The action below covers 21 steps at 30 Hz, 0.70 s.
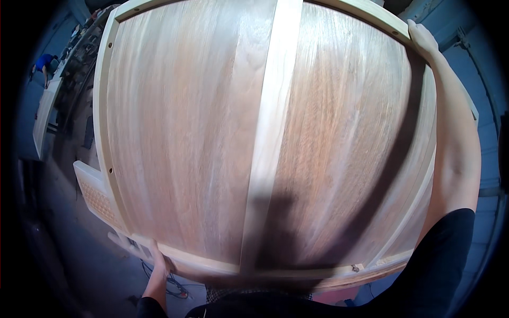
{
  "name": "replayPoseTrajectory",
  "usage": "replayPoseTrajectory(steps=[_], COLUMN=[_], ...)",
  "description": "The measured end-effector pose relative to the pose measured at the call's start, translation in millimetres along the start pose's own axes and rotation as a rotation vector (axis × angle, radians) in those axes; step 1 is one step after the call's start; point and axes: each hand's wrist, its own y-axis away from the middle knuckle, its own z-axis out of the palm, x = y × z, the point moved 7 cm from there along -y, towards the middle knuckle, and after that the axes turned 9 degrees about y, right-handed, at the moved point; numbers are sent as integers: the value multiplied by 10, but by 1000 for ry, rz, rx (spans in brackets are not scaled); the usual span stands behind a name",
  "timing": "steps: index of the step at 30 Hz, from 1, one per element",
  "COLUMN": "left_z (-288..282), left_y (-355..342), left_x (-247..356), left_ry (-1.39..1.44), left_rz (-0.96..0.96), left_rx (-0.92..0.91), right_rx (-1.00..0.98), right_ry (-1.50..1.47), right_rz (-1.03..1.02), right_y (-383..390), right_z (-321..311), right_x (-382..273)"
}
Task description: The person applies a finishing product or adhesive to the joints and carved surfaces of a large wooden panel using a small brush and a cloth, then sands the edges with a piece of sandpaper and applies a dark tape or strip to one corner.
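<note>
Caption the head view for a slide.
A framed wooden panel held at opposite corners, left hand at near left, right hand at far right.

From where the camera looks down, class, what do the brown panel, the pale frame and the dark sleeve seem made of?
Brown panel: wood or wood veneer, by its streaky grain; the sheen may be varnish or just light.
Pale frame: probably wood, unpainted-looking, by its yellowish strips and dark round holes.
Dark sleeve: likely cloth, by its matt look; fibre unclear.

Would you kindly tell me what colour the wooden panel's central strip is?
The central strip is pale cream; it shows best in the head view.
</note>
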Motion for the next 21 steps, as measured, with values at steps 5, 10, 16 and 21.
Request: replayPoseTrajectory(steps=[5, 10, 16, 21], left_z=[-492, -325, -23, 88], left_y=[12, 135, 469, 865], left_x=[318, 238, 337, 930], left_ry=[-160, -211, -361, -377], left_rz=[429, 404, 543, 856], left_rx=[366, 304, 520, 726], right_rx=[-37, -5, 144, -113], right_ry=[-69, -1, -80, -158], right_rz=[23, 66, -33, -45], right_y=[-113, -290, -291, -199], right_z=[525, 1211, 1940, 2014], right_x=[15, 381, 560, 124])
